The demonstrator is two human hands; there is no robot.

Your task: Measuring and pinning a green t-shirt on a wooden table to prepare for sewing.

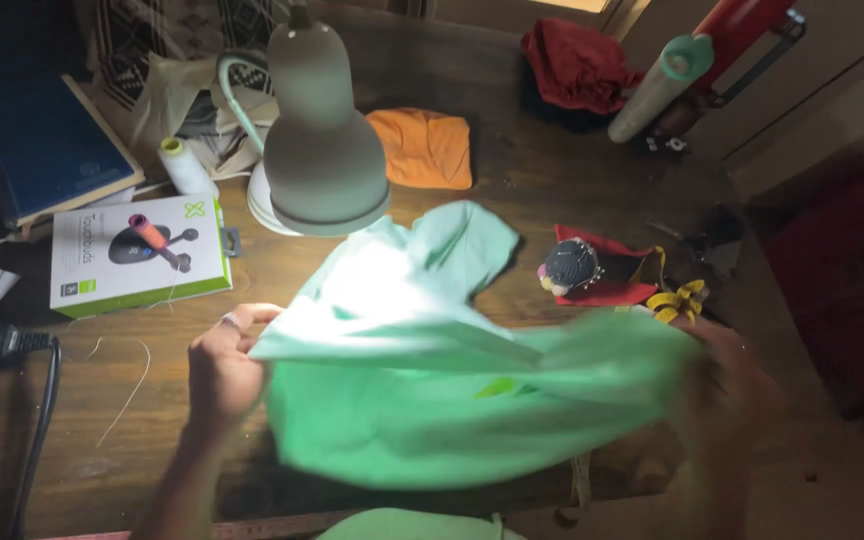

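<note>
soft matt green cloth (452, 400); dark, worn wooden surface (512, 190); smooth matt lamp shade (322, 140); glossy card box (137, 255); orange cloth (422, 148), matt.

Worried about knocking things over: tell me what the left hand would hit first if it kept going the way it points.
The left hand points up and away across the table, probably toward the lamp; depth is unclear, so the green cloth it holds may brush first.

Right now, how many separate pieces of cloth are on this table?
4: green cloth held by both hands, orange behind the lamp, dark red far back, red under the pincushion. Others may be hidden.
</note>
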